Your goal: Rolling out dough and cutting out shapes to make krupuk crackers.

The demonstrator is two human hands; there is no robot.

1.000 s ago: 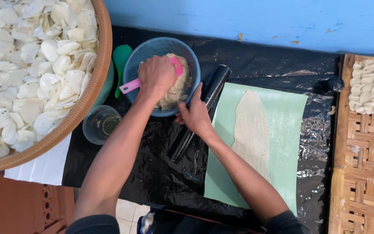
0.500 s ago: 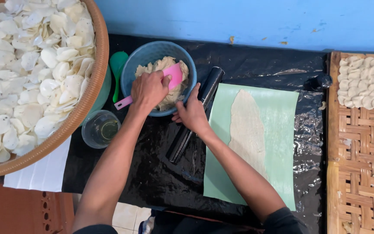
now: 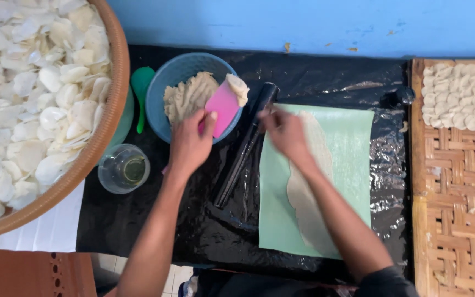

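Surface (image 3: 138, 231), covered in black plastic sheet, carries everything I list here. Large round woven basket (image 3: 114, 82), overhanging the left edge, heaped with pale thin chips (image 3: 23, 88). Woven rattan tray (image 3: 457, 209) along the right edge, with small pale discs (image 3: 460, 93) packed at its far end. Pale green mat (image 3: 353, 165), right of centre and reaching toward the near edge, bearing a long thin sheet of rolled dough (image 3: 303, 203) laid lengthwise. Blue plastic bowl (image 3: 163, 91) near the far edge, left of centre, holding a mass of beige dough (image 3: 188, 96). Black rolling pin (image 3: 243, 148), lying slanted between the bowl and the mat, its far end beside the bowl rim. Clear cup (image 3: 123, 169) with yellowish liquid, between the basket and the bowl's near side. Green spoon (image 3: 140, 88), wedged between basket and bowl. My left hand (image 3: 189, 144), fingers closed around a pink scraper (image 3: 222, 107) that sits over the bowl's right rim with a lump of dough on its upper end. My right hand (image 3: 284, 129), at the mat's far left corner over the top of the dough sheet; motion blur means I cannot tell whether its fingers are spread or pinching.
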